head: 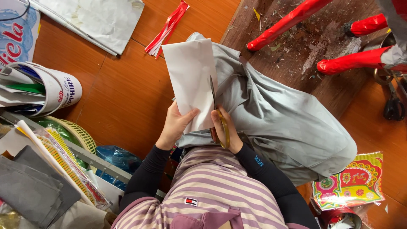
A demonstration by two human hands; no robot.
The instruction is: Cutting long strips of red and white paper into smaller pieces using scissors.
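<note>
1. Left hand (174, 125) grips the white paper (191, 80) at its lower edge, thumb on top.
2. Right hand (224, 129) closed around scissors (217, 111), blade pointing to 12 o'clock along the paper's right edge.
3. Paper lies over the grey cloth (280, 114); red strips (167, 29) at 11 o'clock.

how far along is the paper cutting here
Early. The left hand holds the folded white paper; the right hand works the scissors along its right edge. The blades sit partway up, so the upper edge looks uncut. No cut-off white piece is visible.
</note>
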